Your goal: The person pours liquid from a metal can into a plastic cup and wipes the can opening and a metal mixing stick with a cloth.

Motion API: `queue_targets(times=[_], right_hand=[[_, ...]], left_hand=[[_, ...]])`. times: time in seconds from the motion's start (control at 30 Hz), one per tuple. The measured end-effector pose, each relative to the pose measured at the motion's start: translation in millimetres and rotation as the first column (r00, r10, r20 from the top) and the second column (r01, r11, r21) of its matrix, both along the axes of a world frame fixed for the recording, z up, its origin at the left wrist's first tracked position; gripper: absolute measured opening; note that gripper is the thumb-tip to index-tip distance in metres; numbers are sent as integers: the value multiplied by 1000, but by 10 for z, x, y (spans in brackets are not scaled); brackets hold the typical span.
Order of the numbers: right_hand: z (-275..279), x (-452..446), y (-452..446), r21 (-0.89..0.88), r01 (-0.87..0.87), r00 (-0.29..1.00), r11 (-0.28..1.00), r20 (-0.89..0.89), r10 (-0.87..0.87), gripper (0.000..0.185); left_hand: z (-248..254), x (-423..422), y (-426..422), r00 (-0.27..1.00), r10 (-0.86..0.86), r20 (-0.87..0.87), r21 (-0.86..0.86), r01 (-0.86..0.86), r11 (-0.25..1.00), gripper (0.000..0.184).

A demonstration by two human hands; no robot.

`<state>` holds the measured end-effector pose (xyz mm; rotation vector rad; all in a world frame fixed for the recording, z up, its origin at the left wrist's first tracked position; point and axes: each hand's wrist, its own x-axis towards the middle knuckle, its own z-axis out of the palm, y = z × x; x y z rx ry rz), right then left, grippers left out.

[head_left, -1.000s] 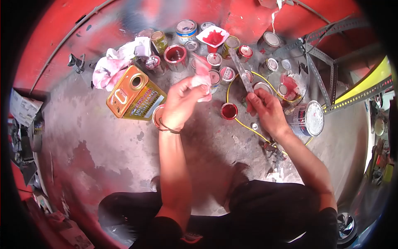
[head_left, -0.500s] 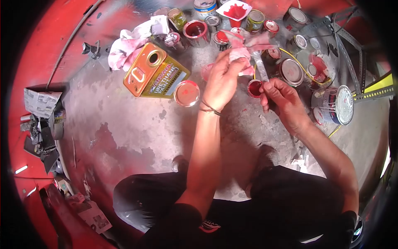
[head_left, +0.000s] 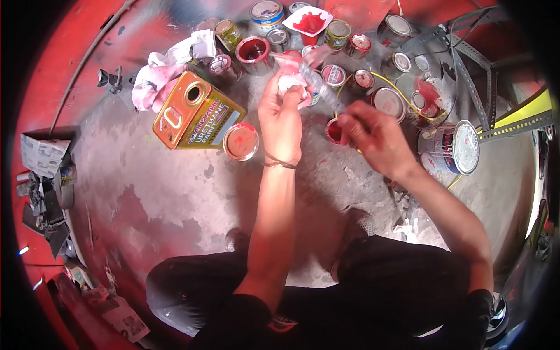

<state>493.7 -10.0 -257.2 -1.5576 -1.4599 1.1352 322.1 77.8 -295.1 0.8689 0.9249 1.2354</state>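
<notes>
My left hand [head_left: 281,125] is closed around a crumpled, red-stained white rag [head_left: 293,85]. My right hand [head_left: 379,140] grips one end of a flat, grey, paint-smeared stirring stick [head_left: 328,96], slightly blurred. Its far end reaches the rag; whether the rag wraps it I cannot tell. Just below the right fingers stands a small can of red paint [head_left: 334,132], partly covered by them. Left of my left hand, a yellow rectangular thinner tin [head_left: 201,119] sits tilted in view beside a round, red-rimmed lid [head_left: 240,142].
Several paint cans line the back, including an open can of dark red paint [head_left: 254,51] and a paper-topped red cup [head_left: 309,24]. A large white-lidded can [head_left: 452,147] stands right, near a perforated metal frame [head_left: 516,125]. Stained cloth [head_left: 157,79] lies behind the tin.
The view has shifted, so the cans appear further left. My right hand and the stick have tilted more to the left, with the stick blurred. The rag stays in my left hand.
</notes>
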Motion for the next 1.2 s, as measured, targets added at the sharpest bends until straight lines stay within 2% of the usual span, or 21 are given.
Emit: queue_targets(times=[0.03,0.1,0.13,0.23,0.27,0.37,0.5,0.63,0.73,0.87,0.97,1.1,1.2], right_hand=[[-49,-14,5,-41,5,1000,999,-22,-6,27],[-90,-101,16,-119,11,998,993,-65,-19,25],[-49,-106,6,-150,15,995,988,-95,-30,26],[-28,-68,-30,-36,132,965,991,-225,-137,27],[-36,16,-2,-16,150,978,989,-143,-151,29],[-168,230,55,-196,153,975,969,-130,-180,30],[-331,220,40,-343,161,888,926,-359,-288,29],[-171,78,49,-335,59,776,940,-577,-254,28],[-112,-37,63,-253,9,865,967,-484,-134,28],[-107,-145,22,-294,-22,922,956,-376,-95,28],[-54,-160,6,-310,-1,920,951,-372,-121,27],[-84,-114,4,-248,23,965,969,-249,-87,30],[-75,-106,31,-192,37,970,981,-228,-82,32]], left_hand=[[9,14,-1,985,-54,161,-37,60,997,29],[36,25,14,871,-139,470,-77,198,977,26],[-38,-8,44,842,-166,513,-59,227,972,23],[-98,-83,74,940,-82,332,-148,137,979,23],[-154,-124,102,956,-40,291,-218,107,970,22],[-192,-157,131,975,-81,206,-174,119,978,21],[-109,-151,99,819,-149,554,-149,274,950,23],[-218,-143,109,858,-122,498,-123,210,970,24],[-298,-76,88,917,-61,393,-164,136,977,25],[-212,33,-36,899,-178,400,-87,230,969,36],[-18,36,-103,722,-213,658,-140,395,908,39],[-74,145,-204,866,-231,443,-93,300,949,37],[-205,106,-173,904,-205,376,-104,260,960,38]])
